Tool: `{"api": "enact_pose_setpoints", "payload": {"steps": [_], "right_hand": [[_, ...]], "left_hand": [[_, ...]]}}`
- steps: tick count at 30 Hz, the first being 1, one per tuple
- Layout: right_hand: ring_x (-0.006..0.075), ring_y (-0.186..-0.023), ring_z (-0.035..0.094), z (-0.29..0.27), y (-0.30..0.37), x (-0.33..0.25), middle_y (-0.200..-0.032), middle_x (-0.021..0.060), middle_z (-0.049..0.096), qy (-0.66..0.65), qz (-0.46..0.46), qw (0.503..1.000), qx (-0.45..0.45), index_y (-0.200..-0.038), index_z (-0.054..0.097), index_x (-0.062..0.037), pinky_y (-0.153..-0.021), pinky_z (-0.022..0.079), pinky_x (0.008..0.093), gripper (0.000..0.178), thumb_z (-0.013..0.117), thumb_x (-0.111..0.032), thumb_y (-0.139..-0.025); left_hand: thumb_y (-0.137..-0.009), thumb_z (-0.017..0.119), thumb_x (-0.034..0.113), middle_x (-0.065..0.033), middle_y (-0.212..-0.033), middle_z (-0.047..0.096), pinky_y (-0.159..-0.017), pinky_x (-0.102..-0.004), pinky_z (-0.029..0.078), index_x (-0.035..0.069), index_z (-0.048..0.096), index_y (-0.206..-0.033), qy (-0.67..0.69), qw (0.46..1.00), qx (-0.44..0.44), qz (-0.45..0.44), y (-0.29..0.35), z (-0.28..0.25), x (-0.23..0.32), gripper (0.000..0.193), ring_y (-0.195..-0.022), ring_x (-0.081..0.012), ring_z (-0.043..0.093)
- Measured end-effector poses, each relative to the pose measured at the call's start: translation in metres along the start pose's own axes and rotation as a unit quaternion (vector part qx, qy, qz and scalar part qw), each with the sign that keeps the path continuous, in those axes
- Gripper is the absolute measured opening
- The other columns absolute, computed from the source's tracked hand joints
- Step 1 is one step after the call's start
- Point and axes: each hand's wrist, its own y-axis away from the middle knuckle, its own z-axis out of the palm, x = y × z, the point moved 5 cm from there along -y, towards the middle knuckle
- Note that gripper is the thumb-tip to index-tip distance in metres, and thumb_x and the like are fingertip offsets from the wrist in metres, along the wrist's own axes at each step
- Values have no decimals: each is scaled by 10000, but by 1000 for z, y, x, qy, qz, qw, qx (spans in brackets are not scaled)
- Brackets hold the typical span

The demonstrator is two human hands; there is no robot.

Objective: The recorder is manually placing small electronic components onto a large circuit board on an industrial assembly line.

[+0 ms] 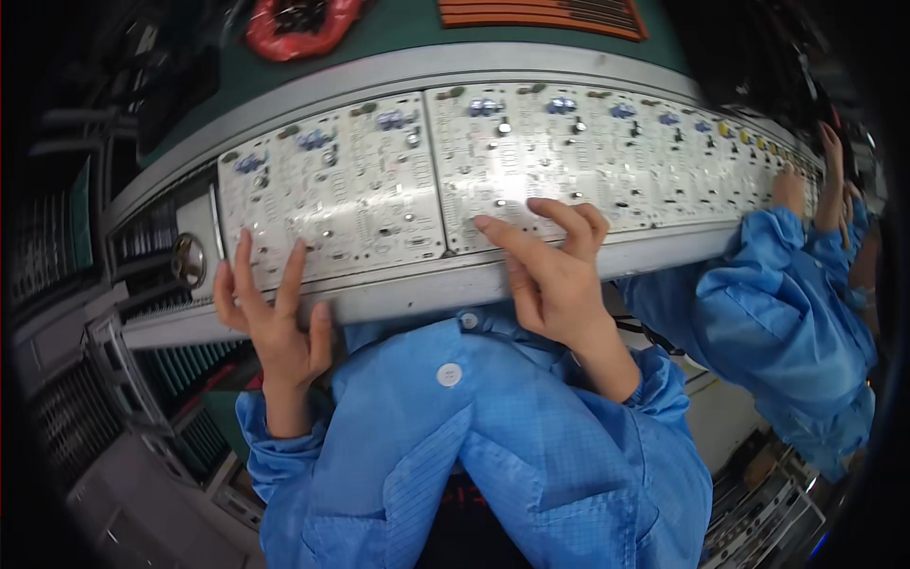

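Observation:
White circuit boards stand in a row along a rail in front of me, fitted with blue parts, small cylindrical capacitors and other small components. Over the near left corner of the left circuit board (355, 190) my left hand (280, 318) is spread, its fingertips at the board's near edge and nothing in it. My right hand (559, 275) reaches over the near left part of the neighbouring circuit board (531, 166), index and middle fingers stretched out and apart. Nothing shows between its fingers. Whether the fingertips press on the boards I cannot tell.
A metal rail edge (417, 292) runs between me and the boards. Beyond lie a red plastic bag (301, 33) with dark small parts and an orange tray (545, 13). To my right, a co-worker in a blue smock (787, 294) handles boards further along. A round metal piece (189, 261) sits at left.

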Motion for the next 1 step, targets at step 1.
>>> {"api": "enact_pose_setpoints", "payload": {"steps": [1], "right_hand": [[256,-1118,507,1,2,0,-1147,-7,705,-10,-2,1000,12,-1188,673,-142,-981,278,414,472,618,4,-743]], "left_hand": [[-918,512,384,-209,-1545,287,-1152,-478,69,162,625,-1313,-14,1000,14,-5,4,-3,-6,467,-1394,-396,179]]}}
